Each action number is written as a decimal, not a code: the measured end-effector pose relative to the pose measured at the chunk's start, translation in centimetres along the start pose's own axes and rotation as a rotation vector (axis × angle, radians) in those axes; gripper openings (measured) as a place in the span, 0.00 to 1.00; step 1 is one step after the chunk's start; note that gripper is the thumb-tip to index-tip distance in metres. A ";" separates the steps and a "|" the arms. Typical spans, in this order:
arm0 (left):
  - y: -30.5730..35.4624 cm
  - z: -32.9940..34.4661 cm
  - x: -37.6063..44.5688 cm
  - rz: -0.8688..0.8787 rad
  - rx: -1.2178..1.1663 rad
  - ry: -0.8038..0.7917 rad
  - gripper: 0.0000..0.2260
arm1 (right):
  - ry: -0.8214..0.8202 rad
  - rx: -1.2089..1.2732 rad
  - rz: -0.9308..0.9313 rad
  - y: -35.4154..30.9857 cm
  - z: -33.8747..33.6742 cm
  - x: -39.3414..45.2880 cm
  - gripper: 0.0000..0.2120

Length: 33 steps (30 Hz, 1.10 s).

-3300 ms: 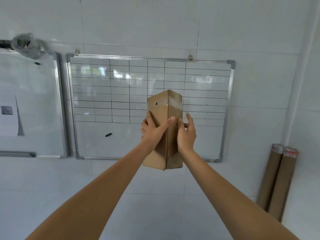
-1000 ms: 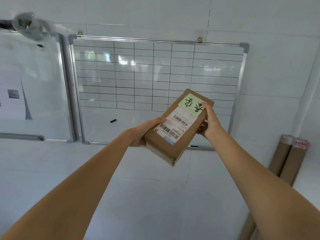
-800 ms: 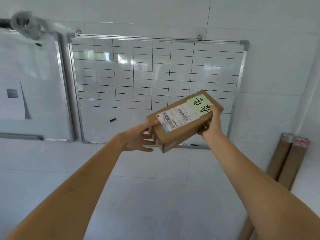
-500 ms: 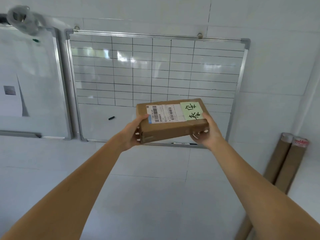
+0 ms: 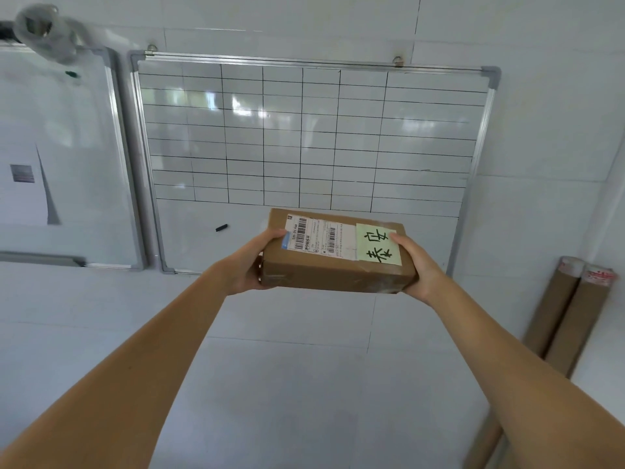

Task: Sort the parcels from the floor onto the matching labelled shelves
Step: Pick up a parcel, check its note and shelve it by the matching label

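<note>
A flat brown cardboard parcel [image 5: 338, 253] is held up in front of the person at chest height, well clear of the white tiled wall [image 5: 541, 164] behind it, lying level with its broad face up. The left hand [image 5: 250, 262] grips the parcel's left end, thumb curled over the top edge beside the label and the other fingers wrapped underneath. The right hand [image 5: 417, 265] grips the right end the same way, its thumb resting on the top face at the edge of the green note while the remaining fingers are hidden under the box, so their exact lie cannot be told.

On the top face a white shipping label with black barcodes [image 5: 318, 238] covers the left and middle part, and just beside it, to the right, sits a pale green paper note with two handwritten black characters [image 5: 378, 245]. Clear tape shows along the front side of the parcel.

Behind the parcel hangs a metal-framed whiteboard ruled with a black grid [image 5: 304, 130], with a small black marker-like piece [image 5: 221, 227] stuck on its lower blank part. To the left is a second, plain whiteboard [image 5: 67, 147] with a sheet of paper [image 5: 23, 194] on it. Two brown cardboard tubes [image 5: 568, 313] lean against the wall at the right, touching each other.
</note>
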<state>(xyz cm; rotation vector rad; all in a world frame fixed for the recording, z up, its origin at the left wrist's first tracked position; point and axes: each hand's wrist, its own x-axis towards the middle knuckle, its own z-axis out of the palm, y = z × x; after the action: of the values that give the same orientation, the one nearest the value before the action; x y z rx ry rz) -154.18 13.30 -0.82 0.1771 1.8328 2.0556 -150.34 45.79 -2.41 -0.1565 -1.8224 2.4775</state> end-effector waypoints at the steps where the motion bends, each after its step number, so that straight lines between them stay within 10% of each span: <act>1: 0.1 0.0 0.1 0.002 0.006 0.005 0.26 | 0.007 0.000 -0.009 0.0 0.1 0.0 0.11; 8: 0.8 0.3 0.2 0.148 -0.262 0.000 0.19 | 0.024 0.207 -0.064 0.9 1.1 -0.8 0.12; 15: 1.9 6.2 0.9 0.317 -0.626 0.212 0.42 | -0.108 0.261 -0.060 3.5 4.2 -1.5 0.15; 23: 0.6 7.7 1.4 0.452 -0.322 0.236 0.34 | -0.279 -0.045 -0.013 3.8 3.4 -2.8 0.11; 33: 0.0 8.9 1.2 0.516 -0.082 0.066 0.25 | -0.030 -0.179 -0.248 0.7 7.2 -3.9 0.28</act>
<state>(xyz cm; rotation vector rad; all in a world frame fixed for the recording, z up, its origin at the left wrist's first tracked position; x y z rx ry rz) -152.26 22.03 0.30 0.6229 1.8802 2.4949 -147.34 38.31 -0.82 0.0937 -1.9407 2.1634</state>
